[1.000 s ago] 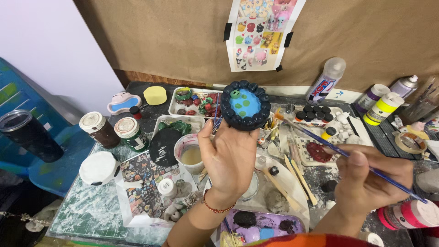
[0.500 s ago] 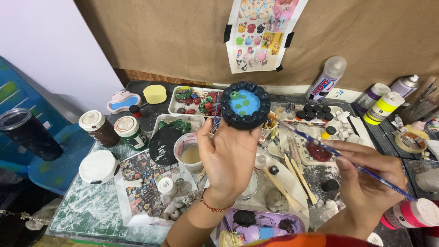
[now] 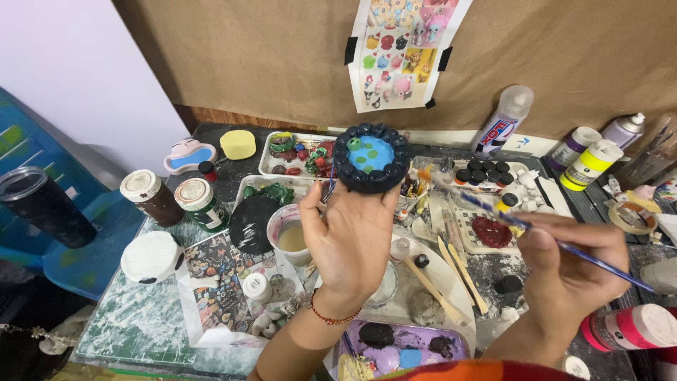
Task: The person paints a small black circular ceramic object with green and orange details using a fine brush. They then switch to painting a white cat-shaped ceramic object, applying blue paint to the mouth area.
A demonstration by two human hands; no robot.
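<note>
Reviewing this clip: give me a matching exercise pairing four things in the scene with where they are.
Things:
1. round clay dish
2. paintbrush
3. yellow sponge
4. black tumbler

Places:
A. far left, on the blue chair
B. held up by the left hand
C. back of the table, beside a white and blue piece
D. in the right hand

Pairs: 1-B, 2-D, 3-C, 4-A

A yellow sponge [image 3: 238, 144] sits at the back of the cluttered surface [image 3: 134, 324], two lidded jars [image 3: 173, 200] just left of a cup of murky water [image 3: 290, 234]. A dark tumbler [image 3: 39, 206] stands far left, and a sheet of colourful pictures [image 3: 403, 51] is taped to the brown wall.
</note>
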